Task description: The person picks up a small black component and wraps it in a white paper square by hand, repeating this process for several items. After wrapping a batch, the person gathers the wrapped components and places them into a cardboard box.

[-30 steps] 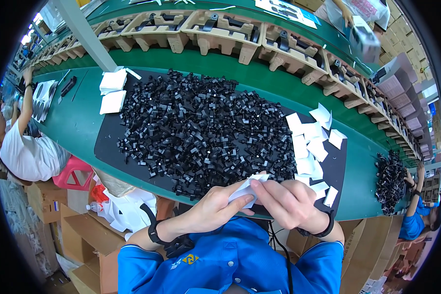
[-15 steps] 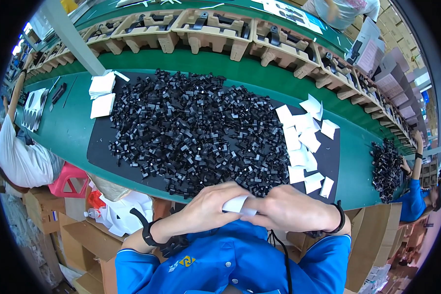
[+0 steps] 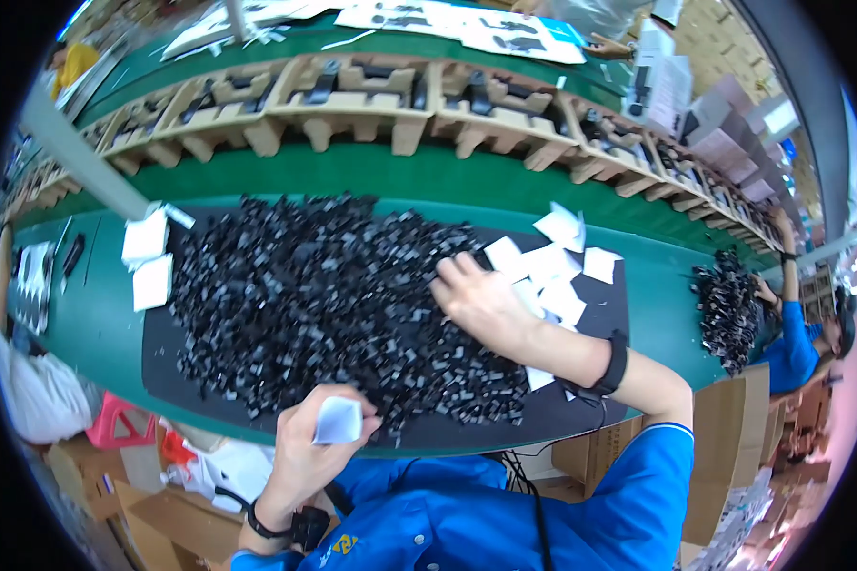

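Observation:
My left hand (image 3: pixel 316 440) is closed round a small white paper bag (image 3: pixel 338 422), its mouth gaping upward, at the near edge of the pile. A wide heap of small black plastic clip-like parts (image 3: pixel 305 295) covers most of the dark mat (image 3: pixel 600 309). Over the right side of that heap, my right hand (image 3: pixel 486 303) reaches in with fingers curled down onto the parts; what lies between the fingertips is hidden. Several flat white paper bags (image 3: pixel 557 300) lie scattered just right of my right hand, partly behind its forearm.
Two white paper stacks (image 3: pixel 150 283) sit left of the heap. Brown moulded trays (image 3: pixel 352 100) with black parts line the belt beyond. A grey post (image 3: pixel 90 157) rises at left. Another person (image 3: pixel 800 347) works at a dark pile (image 3: pixel 728 309) on the right.
My hands were together near my chest round the white bag. Now the left has moved left with it, and the right has reached forward to the heap. The view has shifted too.

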### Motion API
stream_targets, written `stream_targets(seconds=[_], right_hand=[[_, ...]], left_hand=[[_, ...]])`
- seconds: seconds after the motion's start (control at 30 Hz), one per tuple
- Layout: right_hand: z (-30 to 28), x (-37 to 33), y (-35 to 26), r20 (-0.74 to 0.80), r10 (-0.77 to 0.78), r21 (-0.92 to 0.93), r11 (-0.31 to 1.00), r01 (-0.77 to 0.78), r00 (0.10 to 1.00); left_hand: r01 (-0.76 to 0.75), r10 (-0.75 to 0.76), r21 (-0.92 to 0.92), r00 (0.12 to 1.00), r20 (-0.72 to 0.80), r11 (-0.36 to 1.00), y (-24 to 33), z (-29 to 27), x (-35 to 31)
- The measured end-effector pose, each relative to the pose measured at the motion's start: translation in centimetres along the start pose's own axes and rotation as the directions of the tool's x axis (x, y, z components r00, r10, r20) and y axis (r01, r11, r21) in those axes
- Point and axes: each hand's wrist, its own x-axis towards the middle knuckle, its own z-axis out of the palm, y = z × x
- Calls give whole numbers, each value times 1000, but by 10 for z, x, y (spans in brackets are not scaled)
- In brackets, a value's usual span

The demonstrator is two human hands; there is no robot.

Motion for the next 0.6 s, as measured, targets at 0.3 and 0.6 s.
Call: stream_targets(seconds=[0.3,0.6], right_hand=[[0,3,-1,83,18,73,997,-25,996],[-40,-6,23,112,158,300,936,-185,981]], left_hand=[[132,-154,-259,986,-67,957,-3,4,3],[-88,96,-69,989,116,994,2,4,25]])
